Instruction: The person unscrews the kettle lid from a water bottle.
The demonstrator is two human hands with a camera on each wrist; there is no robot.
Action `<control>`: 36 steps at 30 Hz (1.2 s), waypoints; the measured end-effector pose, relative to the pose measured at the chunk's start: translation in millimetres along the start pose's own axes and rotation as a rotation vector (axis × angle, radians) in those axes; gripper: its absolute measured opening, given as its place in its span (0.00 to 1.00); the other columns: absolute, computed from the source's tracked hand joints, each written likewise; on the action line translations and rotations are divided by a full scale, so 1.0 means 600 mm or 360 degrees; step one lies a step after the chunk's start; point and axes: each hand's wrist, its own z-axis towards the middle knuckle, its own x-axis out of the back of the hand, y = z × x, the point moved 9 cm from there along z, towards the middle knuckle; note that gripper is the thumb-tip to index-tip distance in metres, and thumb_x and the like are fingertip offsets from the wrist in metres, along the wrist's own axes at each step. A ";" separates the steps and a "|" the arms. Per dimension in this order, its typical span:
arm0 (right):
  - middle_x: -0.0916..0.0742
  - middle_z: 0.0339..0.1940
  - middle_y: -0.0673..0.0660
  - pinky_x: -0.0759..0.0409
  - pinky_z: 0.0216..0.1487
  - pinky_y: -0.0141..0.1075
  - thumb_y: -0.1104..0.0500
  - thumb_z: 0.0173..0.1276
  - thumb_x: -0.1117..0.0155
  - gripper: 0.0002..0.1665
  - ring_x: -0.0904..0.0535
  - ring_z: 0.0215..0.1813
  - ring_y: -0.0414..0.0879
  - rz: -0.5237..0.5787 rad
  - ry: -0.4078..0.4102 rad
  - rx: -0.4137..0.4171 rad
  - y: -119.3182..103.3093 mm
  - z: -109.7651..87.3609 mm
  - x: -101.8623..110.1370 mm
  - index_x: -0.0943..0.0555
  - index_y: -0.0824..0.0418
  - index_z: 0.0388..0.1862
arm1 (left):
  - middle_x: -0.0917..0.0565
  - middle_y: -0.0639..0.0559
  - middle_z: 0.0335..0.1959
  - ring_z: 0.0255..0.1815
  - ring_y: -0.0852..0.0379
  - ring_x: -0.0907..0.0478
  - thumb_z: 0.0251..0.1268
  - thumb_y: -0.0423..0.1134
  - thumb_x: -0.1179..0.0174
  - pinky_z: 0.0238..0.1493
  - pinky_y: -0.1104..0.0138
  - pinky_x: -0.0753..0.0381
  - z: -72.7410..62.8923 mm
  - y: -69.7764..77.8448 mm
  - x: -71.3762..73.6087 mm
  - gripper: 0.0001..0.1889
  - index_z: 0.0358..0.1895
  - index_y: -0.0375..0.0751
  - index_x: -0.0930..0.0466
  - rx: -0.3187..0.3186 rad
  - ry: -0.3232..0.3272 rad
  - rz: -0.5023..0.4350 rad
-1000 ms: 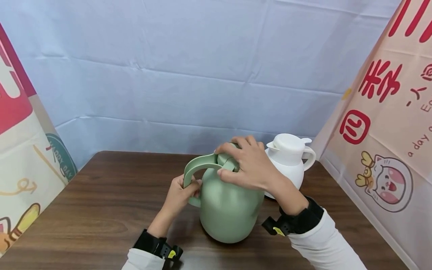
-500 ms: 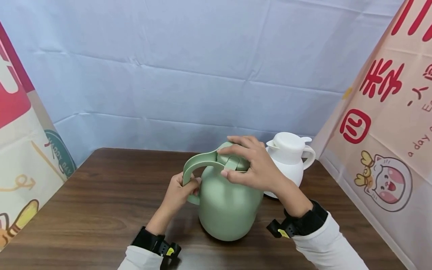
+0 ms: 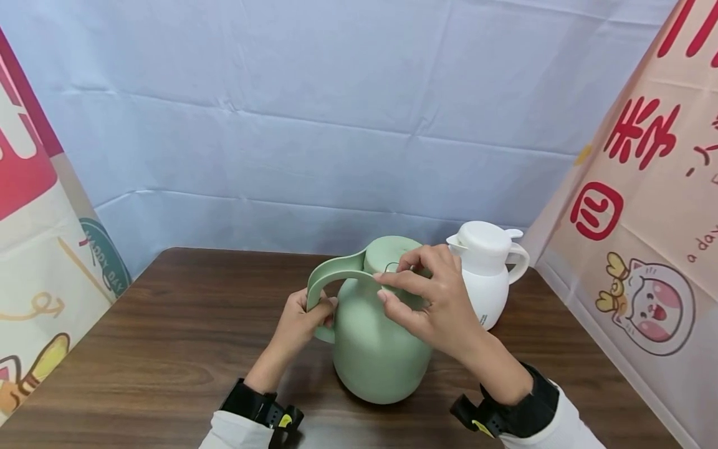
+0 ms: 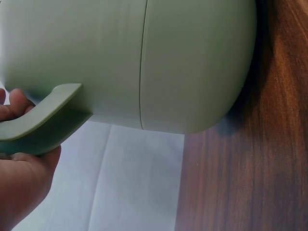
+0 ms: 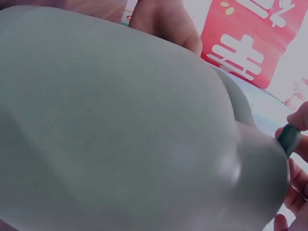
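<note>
A green thermos jug (image 3: 381, 355) stands upright on the wooden table. My left hand (image 3: 303, 319) grips its curved handle (image 3: 336, 267), fingers wrapped through the loop; the left wrist view shows the handle's lower end (image 4: 53, 108) between fingers and thumb. Over the top, my right hand (image 3: 440, 299) reaches in from the right, with thumb and fingers bent at the near side of the round lid (image 3: 392, 246). In the right wrist view, those fingers pinch a small dark green tab (image 5: 289, 138) at the lid. The hand hides the lid's right side.
A white thermos jug (image 3: 487, 280) stands behind and to the right, partly covered by my right hand. The brown table (image 3: 185, 337) backs onto a pale blue cloth (image 3: 269, 149). Printed cloths hang at the left (image 3: 33, 249) and right (image 3: 628, 262).
My right hand has slid off the lid's top toward its near right side, uncovering most of the round top. The fingers have drawn together. My left hand keeps its grip on the handle.
</note>
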 end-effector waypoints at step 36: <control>0.18 0.31 0.51 0.31 0.24 0.23 0.74 0.50 0.34 0.11 0.28 0.25 0.37 -0.0224 -0.0184 -0.0544 0.114 -0.036 0.078 0.14 0.63 0.32 | 0.35 0.30 0.16 0.19 0.46 0.33 0.68 0.28 0.50 0.28 0.63 0.32 -0.006 0.038 -0.010 0.16 0.18 0.34 0.37 0.0036 0.0081 0.0078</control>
